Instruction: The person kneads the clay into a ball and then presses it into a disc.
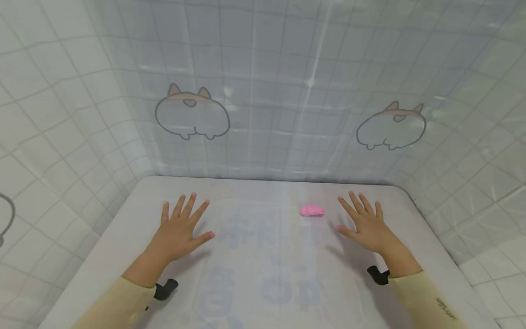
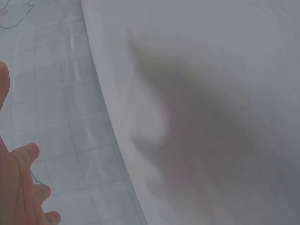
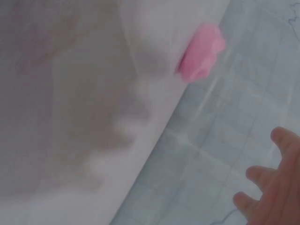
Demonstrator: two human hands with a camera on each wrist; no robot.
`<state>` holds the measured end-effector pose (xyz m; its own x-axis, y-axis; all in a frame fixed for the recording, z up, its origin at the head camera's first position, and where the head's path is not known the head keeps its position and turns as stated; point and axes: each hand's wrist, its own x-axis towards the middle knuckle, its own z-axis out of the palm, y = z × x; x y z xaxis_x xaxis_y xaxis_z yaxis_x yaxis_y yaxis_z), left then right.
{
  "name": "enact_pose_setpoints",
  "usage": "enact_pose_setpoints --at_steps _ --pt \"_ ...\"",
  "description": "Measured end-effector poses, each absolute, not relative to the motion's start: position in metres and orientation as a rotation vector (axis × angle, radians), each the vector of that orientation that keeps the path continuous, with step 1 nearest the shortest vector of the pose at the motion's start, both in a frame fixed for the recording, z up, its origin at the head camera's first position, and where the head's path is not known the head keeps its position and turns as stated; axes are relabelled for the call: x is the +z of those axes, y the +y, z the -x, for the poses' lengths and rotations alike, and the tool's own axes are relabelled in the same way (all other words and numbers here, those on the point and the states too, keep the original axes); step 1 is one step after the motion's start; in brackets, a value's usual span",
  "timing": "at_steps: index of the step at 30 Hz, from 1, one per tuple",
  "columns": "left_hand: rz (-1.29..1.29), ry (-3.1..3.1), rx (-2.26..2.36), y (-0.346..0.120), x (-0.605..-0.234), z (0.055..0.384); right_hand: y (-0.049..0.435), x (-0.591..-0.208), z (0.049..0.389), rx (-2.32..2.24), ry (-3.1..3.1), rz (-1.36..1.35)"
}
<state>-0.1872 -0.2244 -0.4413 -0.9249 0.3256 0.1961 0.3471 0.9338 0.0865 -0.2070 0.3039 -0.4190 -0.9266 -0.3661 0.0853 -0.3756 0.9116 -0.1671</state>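
A small pink lump (image 1: 312, 210), soft-looking and of a kind I cannot tell, lies on the white table (image 1: 255, 256) toward its far edge, right of the middle. My right hand (image 1: 363, 224) hovers just right of it with fingers spread, apart from it and holding nothing. In the right wrist view the pink lump (image 3: 202, 53) shows near the table's edge, beyond the fingers (image 3: 260, 177). Over the table's left side my left hand (image 1: 178, 233) is held with straight, spread fingers, nothing in it. Its shadow falls on the table in the left wrist view.
Behind the table hangs a tile-patterned sheet (image 1: 271, 114) with cartoon animal drawings. Similar grid-patterned sheets stand at the left (image 1: 61, 114) and right (image 1: 485, 205). Dark wrist-worn pieces (image 1: 166, 289) stick out by both sleeves. Faint bluish marks cross the tabletop.
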Motion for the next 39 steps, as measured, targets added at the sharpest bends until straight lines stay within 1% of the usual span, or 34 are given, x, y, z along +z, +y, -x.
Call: enact_pose_setpoints --at_steps 17,31,39 --pt "0.573 -2.928 -0.279 -0.201 -0.449 0.193 0.270 -0.431 0.226 0.398 -3.023 -0.668" --pt "0.648 -2.955 -0.326 -0.179 -0.462 0.201 0.254 -0.439 0.241 0.464 -3.009 -0.717" --pt "0.687 -2.950 -0.369 -0.165 -0.457 0.201 0.242 -0.443 0.252 0.505 -2.989 -0.792"
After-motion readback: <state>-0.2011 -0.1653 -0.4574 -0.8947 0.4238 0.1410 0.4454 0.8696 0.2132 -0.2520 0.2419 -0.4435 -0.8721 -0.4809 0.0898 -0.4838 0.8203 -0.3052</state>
